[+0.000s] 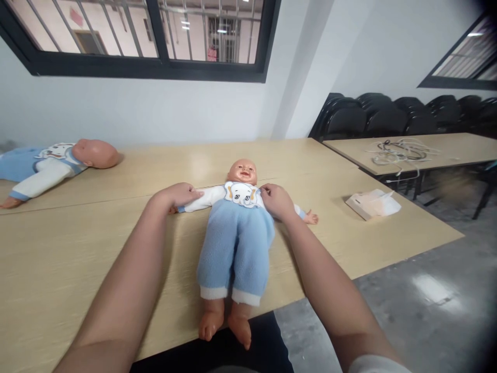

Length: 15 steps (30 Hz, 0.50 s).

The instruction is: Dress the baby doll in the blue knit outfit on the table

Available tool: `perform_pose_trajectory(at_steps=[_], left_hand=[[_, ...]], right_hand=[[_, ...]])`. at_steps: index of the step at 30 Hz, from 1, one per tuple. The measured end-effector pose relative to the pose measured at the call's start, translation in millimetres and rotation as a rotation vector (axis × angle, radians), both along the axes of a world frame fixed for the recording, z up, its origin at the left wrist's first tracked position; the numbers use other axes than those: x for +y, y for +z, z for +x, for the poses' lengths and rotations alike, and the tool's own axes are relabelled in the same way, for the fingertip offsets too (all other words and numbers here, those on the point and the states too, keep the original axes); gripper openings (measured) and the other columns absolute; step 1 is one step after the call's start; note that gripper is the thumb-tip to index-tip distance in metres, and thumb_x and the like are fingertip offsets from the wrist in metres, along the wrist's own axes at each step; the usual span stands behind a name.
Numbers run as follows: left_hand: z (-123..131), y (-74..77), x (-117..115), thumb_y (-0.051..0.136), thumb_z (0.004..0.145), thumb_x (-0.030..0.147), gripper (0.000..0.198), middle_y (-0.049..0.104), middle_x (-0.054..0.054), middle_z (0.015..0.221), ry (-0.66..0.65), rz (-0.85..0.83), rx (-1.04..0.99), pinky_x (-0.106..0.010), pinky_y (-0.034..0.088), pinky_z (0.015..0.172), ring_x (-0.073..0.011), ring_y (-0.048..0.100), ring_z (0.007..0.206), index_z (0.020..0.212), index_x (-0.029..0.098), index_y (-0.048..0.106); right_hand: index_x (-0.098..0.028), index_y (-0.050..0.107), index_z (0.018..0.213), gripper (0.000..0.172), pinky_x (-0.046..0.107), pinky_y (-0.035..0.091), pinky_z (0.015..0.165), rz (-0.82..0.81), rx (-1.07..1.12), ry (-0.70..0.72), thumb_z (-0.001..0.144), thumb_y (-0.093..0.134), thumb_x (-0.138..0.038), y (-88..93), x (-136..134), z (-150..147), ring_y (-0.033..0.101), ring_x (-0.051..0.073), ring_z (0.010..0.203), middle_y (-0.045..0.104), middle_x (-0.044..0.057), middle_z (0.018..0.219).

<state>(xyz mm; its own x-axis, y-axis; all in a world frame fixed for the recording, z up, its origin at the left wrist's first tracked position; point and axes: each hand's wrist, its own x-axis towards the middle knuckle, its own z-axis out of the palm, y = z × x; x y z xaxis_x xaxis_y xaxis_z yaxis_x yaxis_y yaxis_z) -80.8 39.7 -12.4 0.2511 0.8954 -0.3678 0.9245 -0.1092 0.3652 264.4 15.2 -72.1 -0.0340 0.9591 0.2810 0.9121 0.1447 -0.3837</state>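
A baby doll (235, 233) in a white elephant top and blue fleece trousers lies on its back on the wooden table (77, 248), head away from me, bare feet over the near edge. My left hand (176, 196) rests flat on the doll's outstretched white sleeve. At the doll's other shoulder, my right hand (275, 200) pinches the fabric of the top. Both doll arms are spread sideways.
A second baby doll (54, 165) in similar clothes lies at the table's far left. A tissue packet (373, 203) sits to the right. Another table (446, 147) carries a tangle of cables (404, 152), with black chairs (388, 118) behind it.
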Motion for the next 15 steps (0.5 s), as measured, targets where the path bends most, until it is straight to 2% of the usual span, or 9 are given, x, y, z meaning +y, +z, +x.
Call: perform_pose_trajectory(at_steps=[4, 6, 8, 11, 15], left_hand=[[18, -11.8, 6, 0.055, 0.088, 0.053, 0.035, 0.075, -0.009, 0.090, 0.020, 0.272, 0.002, -0.032, 0.042, 0.064, -0.0247, 0.066, 0.076, 0.088, 0.021, 0.069], [32, -17.7, 7, 0.056, 0.089, 0.048, 0.030, 0.076, -0.010, 0.100, -0.044, 0.439, -0.077, -0.033, 0.045, 0.073, -0.0256, 0.067, 0.088, 0.092, 0.021, 0.070], [46, -20.1, 6, 0.055, 0.090, 0.046, 0.030, 0.075, -0.010, 0.104, -0.161, 0.547, -0.179, -0.034, 0.046, 0.081, -0.0253, 0.066, 0.096, 0.094, 0.020, 0.070], [60, -15.5, -1, 0.053, 0.092, 0.045, 0.029, 0.072, -0.008, 0.095, -0.295, 0.586, -0.281, -0.033, 0.044, 0.077, -0.0228, 0.063, 0.089, 0.085, 0.020, 0.067], [68, 0.4, -18, 0.051, 0.092, 0.044, 0.030, 0.062, -0.002, 0.073, -0.338, 0.466, -0.285, -0.032, 0.035, 0.062, -0.0177, 0.053, 0.066, 0.072, 0.022, 0.054]], right_hand=[[-0.017, 0.077, 0.100, 0.038, 0.029, 0.041, 0.080, 0.000, -0.078, 0.028, 0.103, 0.041, -0.028, 2.1, -2, -1, 0.068, 0.023, 0.095, 0.080, 0.012, 0.107], [-0.017, 0.078, 0.096, 0.042, 0.030, 0.040, 0.077, -0.022, -0.134, 0.018, 0.104, 0.039, -0.029, 3.0, -3, -2, 0.067, 0.023, 0.090, 0.080, 0.014, 0.104], [-0.016, 0.077, 0.094, 0.044, 0.031, 0.039, 0.075, -0.041, -0.174, 0.007, 0.105, 0.037, -0.030, 3.2, -3, -2, 0.066, 0.023, 0.087, 0.080, 0.014, 0.103], [-0.016, 0.077, 0.095, 0.044, 0.031, 0.037, 0.073, -0.043, -0.201, 0.005, 0.105, 0.036, -0.029, 2.8, -3, -2, 0.066, 0.023, 0.088, 0.079, 0.014, 0.104], [-0.016, 0.076, 0.097, 0.042, 0.031, 0.037, 0.072, -0.046, -0.183, -0.009, 0.104, 0.036, -0.029, 2.7, -2, -2, 0.066, 0.024, 0.088, 0.079, 0.015, 0.104]])
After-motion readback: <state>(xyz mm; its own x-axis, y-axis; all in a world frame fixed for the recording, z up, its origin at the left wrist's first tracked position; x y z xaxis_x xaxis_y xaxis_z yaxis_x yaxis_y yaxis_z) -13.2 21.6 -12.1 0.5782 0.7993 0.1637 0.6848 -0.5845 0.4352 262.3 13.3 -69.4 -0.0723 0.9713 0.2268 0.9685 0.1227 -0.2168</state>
